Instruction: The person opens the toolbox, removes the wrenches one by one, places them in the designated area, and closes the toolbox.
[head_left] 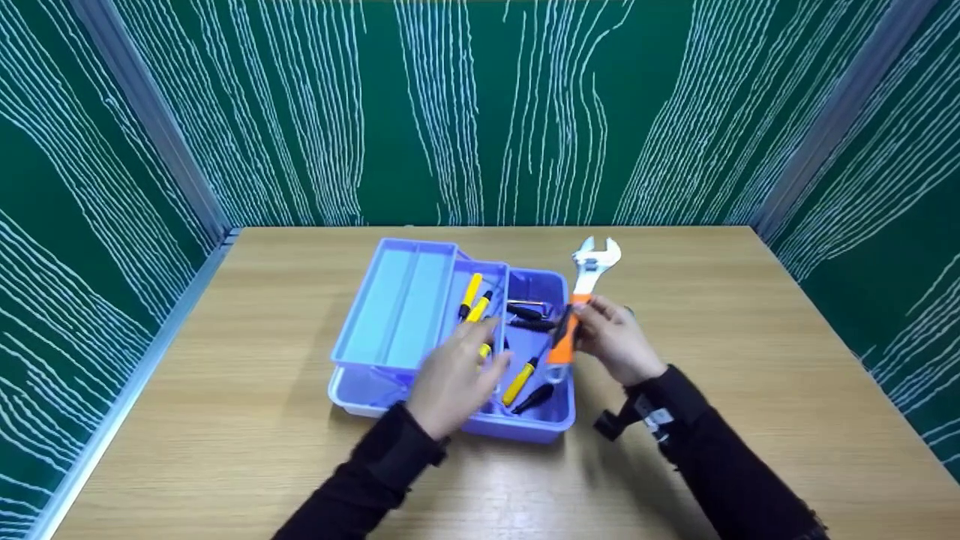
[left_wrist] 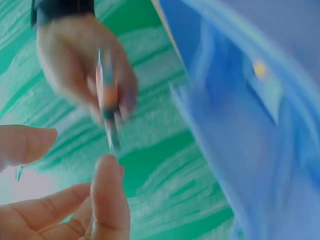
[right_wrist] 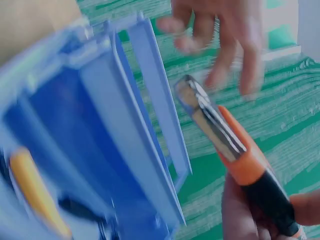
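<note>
My right hand (head_left: 619,341) grips an adjustable wrench (head_left: 564,345) by its orange and black handle. The wrench stands tilted above the right end of a purple toolbox (head_left: 517,429), its silver head pointing up and away. Over the toolbox's middle is my left hand (head_left: 457,379), fingers spread and holding nothing. In the left wrist view, its thumb and fingers (left_wrist: 107,200) are apart, with the blurred wrench (left_wrist: 107,92) just beyond them. From the right wrist view, the wrench (right_wrist: 250,167) points toward the left hand (right_wrist: 235,30), with a gap between.
A raised tray (head_left: 397,300) covers the toolbox's left part. Yellow-and-black screwdrivers (head_left: 471,292) lie in the inner tray, partly hidden by my left hand. The lower bin holds another yellow-handled screwdriver (head_left: 519,384) and several black-handled tools (head_left: 535,397). A wooden table (head_left: 240,360) bears everything; green walls (head_left: 495,112) enclose it.
</note>
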